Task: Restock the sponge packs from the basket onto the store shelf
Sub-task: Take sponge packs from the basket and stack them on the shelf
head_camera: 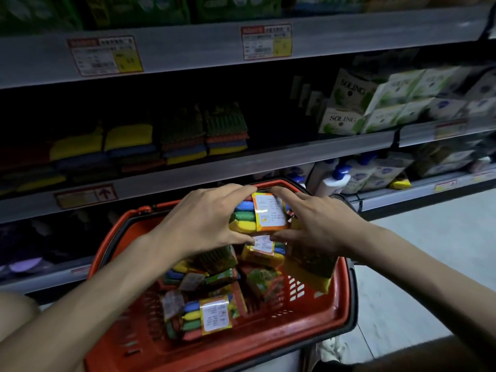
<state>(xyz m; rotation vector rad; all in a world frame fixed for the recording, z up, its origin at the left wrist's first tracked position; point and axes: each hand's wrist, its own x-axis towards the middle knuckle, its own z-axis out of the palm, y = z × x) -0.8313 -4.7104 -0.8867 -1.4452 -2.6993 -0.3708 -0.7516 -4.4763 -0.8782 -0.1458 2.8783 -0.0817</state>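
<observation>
A red plastic basket [303, 320] stands in front of the store shelf [188, 170] and holds several sponge packs [212, 315]. Above the basket, both hands hold one sponge pack [264, 214] with a white and orange label, blue, green and yellow sponges showing. My left hand [206, 218] grips its left side, fingers over the top and thumb underneath. My right hand [314, 221] grips its right side the same way. A second yellow pack [308, 267] hangs below my right hand. Stacked sponges [128, 146] lie on the dark middle shelf.
White boxes marked SOLING [349, 103] fill the shelf's right part. White bottles with blue caps [338, 178] stand on the lower shelf to the right. Price tags [265, 41] hang on the upper shelf edge. Grey floor [416, 264] lies right of the basket.
</observation>
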